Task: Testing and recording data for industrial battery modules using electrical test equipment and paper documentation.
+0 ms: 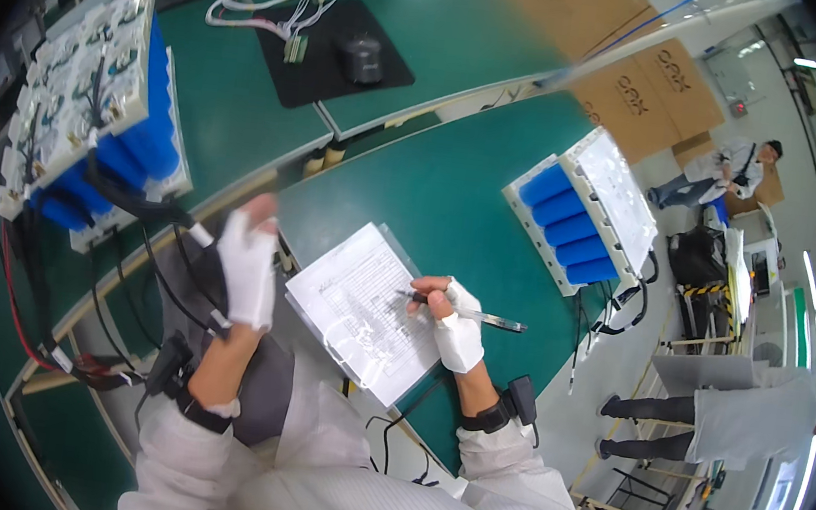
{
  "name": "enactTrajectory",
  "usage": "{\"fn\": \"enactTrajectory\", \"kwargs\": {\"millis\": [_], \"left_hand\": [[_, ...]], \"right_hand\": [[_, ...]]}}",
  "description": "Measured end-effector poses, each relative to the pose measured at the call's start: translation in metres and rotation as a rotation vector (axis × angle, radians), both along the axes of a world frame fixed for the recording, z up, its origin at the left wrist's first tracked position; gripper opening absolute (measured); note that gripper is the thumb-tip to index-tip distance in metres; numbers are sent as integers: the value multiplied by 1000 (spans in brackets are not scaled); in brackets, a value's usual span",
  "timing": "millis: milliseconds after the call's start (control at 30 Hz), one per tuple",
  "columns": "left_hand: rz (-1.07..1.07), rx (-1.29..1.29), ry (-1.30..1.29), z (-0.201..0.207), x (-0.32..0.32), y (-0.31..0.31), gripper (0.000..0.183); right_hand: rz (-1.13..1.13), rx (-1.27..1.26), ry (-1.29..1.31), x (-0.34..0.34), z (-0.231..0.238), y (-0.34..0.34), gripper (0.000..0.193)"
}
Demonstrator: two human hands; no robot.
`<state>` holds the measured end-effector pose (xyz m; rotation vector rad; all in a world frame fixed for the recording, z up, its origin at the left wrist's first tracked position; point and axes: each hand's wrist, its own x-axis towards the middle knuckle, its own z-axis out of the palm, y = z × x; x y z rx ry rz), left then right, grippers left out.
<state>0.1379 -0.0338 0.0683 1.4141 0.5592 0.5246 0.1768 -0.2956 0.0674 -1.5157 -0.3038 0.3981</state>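
Observation:
My right hand (456, 327), in a white glove with bare fingertips, pinches a clear-barrelled pen (499, 321) over the paper. The pen's dark front part points left, toward the printed lines. A white printed form (353, 299) lies at a slant near the front edge of the green bench, in what looks like a shiny clear sleeve. Left of the form, my left hand (247, 272) is raised in a matching glove. Its fingers are somewhat blurred but stretched out, and I see nothing in them. Dark cables with white connectors (219, 319) hang beside this hand.
A battery pack of blue cells (573, 223) stands right of the form, its cables hanging over the edge. Another blue-celled pack (111, 120) with wiring stands left. Beyond are a mouse (361, 58), white cables (255, 11) and cardboard boxes (638, 95). Two people are farther right.

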Motion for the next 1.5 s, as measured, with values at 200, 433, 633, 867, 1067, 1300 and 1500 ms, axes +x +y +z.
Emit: {"fn": "enactTrajectory", "kwargs": {"millis": [200,433,633,867,1067,1300,1500], "left_hand": [[-196,-64,423,-36,-102,-80,39],[-201,-206,351,-42,-78,-67,18],[-140,-373,342,-38,-75,-67,19],[-186,-352,407,-29,-77,-71,23],[-178,-332,419,-31,-82,-69,23],[-180,-369,408,-33,-85,-69,24],[-198,-396,429,-35,-86,-68,23]], "right_hand": [[-32,-62,-8,2,5,11,30],[-9,-134,68,-7,4,9,13],[-43,-253,-75,-19,-8,20,18],[18,-397,-295,-19,-8,26,23],[29,-438,-449,-19,-13,29,23],[63,-431,-465,-18,-9,28,23],[82,-437,-439,-18,-8,26,22]]}}
